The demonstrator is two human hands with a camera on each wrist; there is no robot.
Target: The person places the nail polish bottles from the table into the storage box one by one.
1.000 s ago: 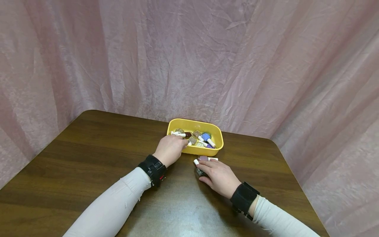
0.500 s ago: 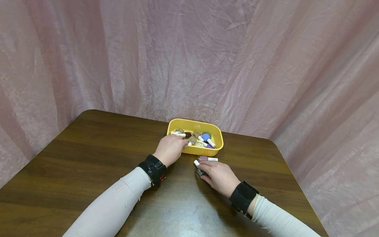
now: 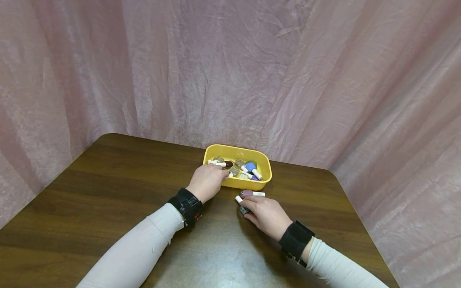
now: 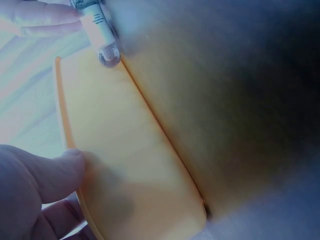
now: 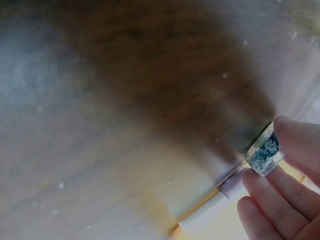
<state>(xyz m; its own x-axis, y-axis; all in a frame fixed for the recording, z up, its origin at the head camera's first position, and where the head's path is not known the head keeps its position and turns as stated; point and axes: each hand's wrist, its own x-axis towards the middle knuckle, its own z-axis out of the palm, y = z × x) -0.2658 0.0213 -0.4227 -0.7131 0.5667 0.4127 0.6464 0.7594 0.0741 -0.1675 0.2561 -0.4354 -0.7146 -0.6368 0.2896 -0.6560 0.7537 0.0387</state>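
My left hand (image 3: pixel 208 182) grips the near left rim of a yellow plastic tub (image 3: pixel 235 183). In the left wrist view its thumb lies on the outer wall of the tub (image 4: pixel 130 150) and the other fingers go over the rim. On the table in front of the tub, my right hand (image 3: pixel 268 215) pinches a nail polish bottle (image 5: pixel 265 152) with dark glitter between thumb and fingers. The white cap (image 3: pixel 238 198) of that bottle points toward the tub. Just beyond it lies a mauve nail polish bottle (image 3: pixel 247 193) with a white cap, on its side.
Several nail polish bottles lie jumbled inside the tub, among them a blue one (image 3: pixel 250 166) and a dark red one (image 3: pixel 229 163). The tub stands near the back edge of the brown wooden table (image 3: pixel 119 176). A pink curtain (image 3: pixel 230 72) hangs behind it.
My right hand has drawn back slightly and its fingers have closed around the dark glitter bottle, uncovering the mauve bottle's cap. The left hand and tub have stayed put.
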